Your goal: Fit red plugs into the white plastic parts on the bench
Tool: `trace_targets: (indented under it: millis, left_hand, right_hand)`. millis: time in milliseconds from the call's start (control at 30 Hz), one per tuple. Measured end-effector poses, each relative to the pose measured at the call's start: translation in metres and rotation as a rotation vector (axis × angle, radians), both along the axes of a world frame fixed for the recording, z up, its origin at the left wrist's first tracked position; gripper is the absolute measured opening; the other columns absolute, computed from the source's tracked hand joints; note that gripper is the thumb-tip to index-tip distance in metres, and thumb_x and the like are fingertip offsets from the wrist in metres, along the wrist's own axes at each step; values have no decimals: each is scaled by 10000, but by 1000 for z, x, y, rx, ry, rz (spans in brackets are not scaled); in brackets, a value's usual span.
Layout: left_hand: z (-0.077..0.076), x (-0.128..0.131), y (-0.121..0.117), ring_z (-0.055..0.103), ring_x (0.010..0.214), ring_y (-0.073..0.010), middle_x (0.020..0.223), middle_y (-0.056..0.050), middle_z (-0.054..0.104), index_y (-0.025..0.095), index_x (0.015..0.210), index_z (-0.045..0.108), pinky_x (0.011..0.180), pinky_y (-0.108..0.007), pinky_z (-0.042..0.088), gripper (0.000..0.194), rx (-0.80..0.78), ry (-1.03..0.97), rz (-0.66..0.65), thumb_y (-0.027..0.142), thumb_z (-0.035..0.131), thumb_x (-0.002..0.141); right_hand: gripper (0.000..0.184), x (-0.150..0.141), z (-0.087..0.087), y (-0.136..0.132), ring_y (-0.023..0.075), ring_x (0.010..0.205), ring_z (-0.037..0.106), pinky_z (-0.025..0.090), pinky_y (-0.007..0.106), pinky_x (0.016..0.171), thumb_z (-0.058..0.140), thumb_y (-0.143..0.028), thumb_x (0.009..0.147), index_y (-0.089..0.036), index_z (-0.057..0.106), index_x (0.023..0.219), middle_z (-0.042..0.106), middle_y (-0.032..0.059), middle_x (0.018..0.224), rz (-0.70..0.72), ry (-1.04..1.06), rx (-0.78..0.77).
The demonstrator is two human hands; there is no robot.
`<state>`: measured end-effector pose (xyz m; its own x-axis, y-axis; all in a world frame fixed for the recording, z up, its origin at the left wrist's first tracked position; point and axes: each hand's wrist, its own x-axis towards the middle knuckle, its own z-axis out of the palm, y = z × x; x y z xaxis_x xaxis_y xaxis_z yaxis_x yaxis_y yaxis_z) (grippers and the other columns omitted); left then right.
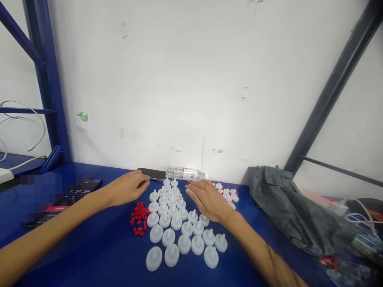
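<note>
My left hand [131, 186] is over the back left of the table, its fingers curled in towards the thumb. Whatever they hold, if anything, is hidden. Just below it lies a pile of small red caps [139, 217]. To the right, my right hand [206, 197] reaches over the back of the white disc pieces, fingers stretched out and palm down. Many round white pieces with a short nozzle [176, 222] stand nozzle up in loose rows between my arms. Beyond my right hand, white pieces with red caps on their nozzles [228, 194] form a group, partly hidden by the hand.
A clear plastic bottle [187, 173] lies along the wall, beside a dark phone [154, 174]. Another phone showing a timer [68, 201] is at the left. A grey plastic bag [287, 207] and cables [363, 215] are at the right. Blue frame posts [49, 79] flank the table.
</note>
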<state>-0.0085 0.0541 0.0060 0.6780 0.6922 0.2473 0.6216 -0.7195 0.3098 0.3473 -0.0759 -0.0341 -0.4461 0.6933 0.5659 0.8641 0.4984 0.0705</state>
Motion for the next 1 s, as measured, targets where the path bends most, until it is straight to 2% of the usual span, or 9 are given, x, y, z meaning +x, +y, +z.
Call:
trace_targets:
  millis: [100, 200, 267, 367, 567, 667, 833, 933, 1000]
  left_hand:
    - [3, -6, 5, 650, 822, -268, 808, -28, 732, 282, 783, 628, 813, -368, 448, 238, -136, 48, -17, 369, 698, 993]
    - [3, -10, 7, 682, 792, -257, 820, -21, 786, 258, 840, 763, 775, -346, 475, 156, -270, 92, -36, 408, 753, 882]
    - [2, -11, 8, 695, 793, -262, 820, -23, 798, 246, 897, 826, 765, -344, 484, 205, -326, 102, -35, 438, 771, 851]
    - [2, -12, 9, 697, 796, -260, 813, -24, 808, 241, 910, 849, 763, -339, 486, 257, -376, 93, -28, 481, 797, 833]
    - [4, -16, 13, 720, 803, -260, 803, -34, 855, 236, 872, 878, 768, -328, 512, 293, -463, 97, -44, 506, 833, 767]
    - [3, -18, 15, 758, 829, -274, 844, -42, 887, 240, 890, 895, 785, -340, 529, 293, -486, 101, -52, 475, 813, 735]
    - [-1, -16, 15, 739, 808, -265, 796, -17, 848, 240, 883, 872, 769, -338, 519, 273, -480, 96, -46, 436, 806, 705]
    - [-3, -14, 16, 714, 785, -250, 761, 3, 822, 241, 876, 856, 755, -325, 514, 250, -476, 91, -43, 427, 834, 711]
    - [-4, -14, 16, 706, 773, -242, 749, 10, 815, 240, 877, 849, 749, -318, 513, 240, -472, 88, -40, 421, 843, 720]
  right_hand:
    - [281, 4, -4, 1, 336, 1227, 955, 739, 614, 1198, 649, -304, 1344, -330, 925, 1392, 1005, 82, 1353, -6, -21, -15]
    - [264, 7, -2, 0, 293, 1091, 952, 731, 556, 1180, 673, -301, 1341, -331, 925, 1267, 1006, 47, 1234, -34, -56, -43]
    - [299, 8, 0, -1, 278, 1024, 942, 722, 529, 1170, 676, -313, 1347, -307, 922, 1178, 992, 45, 1122, -86, -94, -67]
    - [423, 7, 4, -2, 293, 966, 933, 714, 555, 1169, 623, -340, 1375, -262, 917, 1081, 966, 75, 996, -156, -141, -90]
    - [423, 2, 6, -5, 313, 987, 927, 693, 595, 1218, 626, -323, 1369, -265, 919, 1070, 967, 92, 990, -172, -160, -107]
    - [434, 0, 9, -5, 331, 1050, 934, 670, 629, 1261, 611, -310, 1368, -267, 900, 1047, 974, 107, 1036, -137, -99, -112]
    - [361, -9, 16, -11, 301, 1163, 934, 693, 591, 1264, 549, -297, 1381, -266, 901, 1309, 997, 65, 1223, 38, 4, -171]
    - [425, -18, 20, -16, 304, 1132, 938, 724, 546, 1197, 502, -285, 1369, -271, 914, 1263, 1000, 73, 1204, 121, 15, -227]
    - [473, -23, 21, -20, 321, 1092, 942, 728, 561, 1185, 491, -281, 1354, -287, 927, 1170, 995, 78, 1133, 134, 7, -264]
